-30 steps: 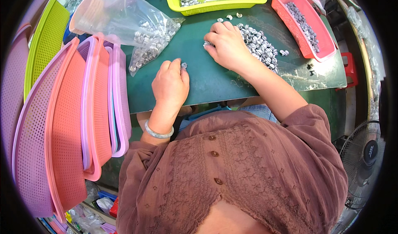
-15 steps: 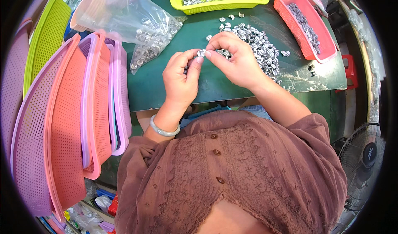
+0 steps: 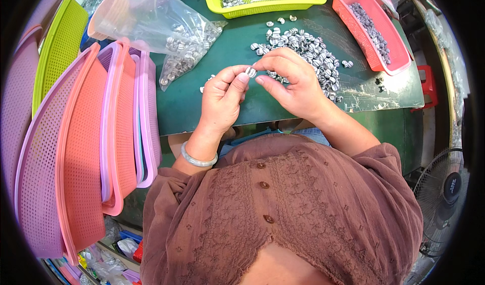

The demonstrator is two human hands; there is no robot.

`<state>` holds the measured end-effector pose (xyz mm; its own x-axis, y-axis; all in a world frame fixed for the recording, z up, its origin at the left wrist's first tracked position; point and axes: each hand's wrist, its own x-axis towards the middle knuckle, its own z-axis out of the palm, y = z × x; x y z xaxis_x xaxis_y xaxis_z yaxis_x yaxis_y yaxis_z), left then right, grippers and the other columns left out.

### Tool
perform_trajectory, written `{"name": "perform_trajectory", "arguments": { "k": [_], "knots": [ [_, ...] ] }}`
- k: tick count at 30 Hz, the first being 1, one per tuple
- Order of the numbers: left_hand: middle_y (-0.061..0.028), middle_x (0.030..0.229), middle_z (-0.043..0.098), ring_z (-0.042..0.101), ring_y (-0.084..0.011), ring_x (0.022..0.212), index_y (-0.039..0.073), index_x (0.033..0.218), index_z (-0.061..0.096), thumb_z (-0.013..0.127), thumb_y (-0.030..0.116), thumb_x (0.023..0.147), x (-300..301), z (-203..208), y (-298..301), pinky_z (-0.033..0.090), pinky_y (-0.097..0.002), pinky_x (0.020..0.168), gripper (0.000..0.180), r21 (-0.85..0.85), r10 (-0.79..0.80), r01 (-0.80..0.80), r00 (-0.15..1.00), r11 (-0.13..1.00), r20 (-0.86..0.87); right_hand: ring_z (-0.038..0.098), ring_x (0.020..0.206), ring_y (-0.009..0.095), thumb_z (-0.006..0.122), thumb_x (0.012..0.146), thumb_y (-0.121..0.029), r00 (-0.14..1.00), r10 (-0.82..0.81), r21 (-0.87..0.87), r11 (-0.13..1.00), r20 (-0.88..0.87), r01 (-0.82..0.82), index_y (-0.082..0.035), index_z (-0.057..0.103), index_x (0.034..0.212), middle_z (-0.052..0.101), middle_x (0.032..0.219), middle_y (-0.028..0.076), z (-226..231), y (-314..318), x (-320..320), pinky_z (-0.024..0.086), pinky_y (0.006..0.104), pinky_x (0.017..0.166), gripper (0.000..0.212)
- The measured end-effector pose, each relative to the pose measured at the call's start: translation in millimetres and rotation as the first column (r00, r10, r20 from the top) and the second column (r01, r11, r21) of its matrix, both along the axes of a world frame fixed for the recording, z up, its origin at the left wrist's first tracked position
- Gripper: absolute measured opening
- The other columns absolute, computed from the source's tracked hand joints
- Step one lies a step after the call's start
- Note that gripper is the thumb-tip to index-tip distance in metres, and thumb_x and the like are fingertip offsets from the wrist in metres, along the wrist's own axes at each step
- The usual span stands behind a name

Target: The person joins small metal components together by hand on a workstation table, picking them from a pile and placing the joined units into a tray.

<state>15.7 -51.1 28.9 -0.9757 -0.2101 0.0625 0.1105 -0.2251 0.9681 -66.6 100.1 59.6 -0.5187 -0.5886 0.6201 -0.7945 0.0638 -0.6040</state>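
Observation:
Between the thumb and index finger of my left hand (image 3: 221,99) is a small silver ribbed metal piece (image 3: 251,72). My right hand (image 3: 293,85) is just to its right, with the index fingertip at the piece's upper edge and the thumb apart from it, lower down; its other fingers are curled and partly hidden. A heap of similar ribbed pieces (image 3: 323,65) lies on the green table (image 3: 242,37) behind and right of my right hand. A couple of pieces (image 3: 202,89) show beside my left hand, partly covered by it.
A clear plastic bag (image 3: 187,47) of pieces lies at the back left. Beyond is a yellow-green basket (image 3: 303,4) with some pieces; a pink basket (image 3: 348,32) of darker bits stands at right. Stacked baskets (image 3: 83,153) fill the left side. A fan (image 3: 444,189) stands at lower right.
The metal piece has turned in my left fingers and sits slightly lower and to the right. My right thumb has come away from it. Pieces beside my left hand now show.

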Motion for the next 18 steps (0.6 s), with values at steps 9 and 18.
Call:
{"name": "perform_trajectory", "arguments": {
  "k": [9,18],
  "knots": [
    [0.0029,0.072,0.053,0.044,-0.0026,0.059,0.002,0.101,0.06,0.053,0.018,0.092,1.0,0.1,1.1,0.035,-0.0152,0.051,0.02,-0.048,-0.014,0.015,1.0,0.999,0.015,0.057,0.078,0.028,0.068,0.069,-0.003,1.0,-0.004,0.003,1.0,-0.009,0.004,-0.004,0.061,0.085,0.058,0.082,0.011,-5.2,2.0,-2.0,0.046,0.035,0.066,0.017],
    [0.0028,0.072,0.052,0.043,-0.003,0.059,0.002,0.099,0.06,0.051,0.016,0.093,2.3,-1.1,0.3,0.035,-0.0159,0.052,0.018,-0.013,-0.049,0.05,0.997,0.999,0.067,0.057,0.081,0.028,0.068,0.069,-0.005,1.0,-0.003,0.01,1.0,0.002,0.003,-0.004,0.061,0.082,0.058,0.083,0.011,-9.2,1.9,-1.4,0.046,0.036,0.069,0.015]
  ]
}}
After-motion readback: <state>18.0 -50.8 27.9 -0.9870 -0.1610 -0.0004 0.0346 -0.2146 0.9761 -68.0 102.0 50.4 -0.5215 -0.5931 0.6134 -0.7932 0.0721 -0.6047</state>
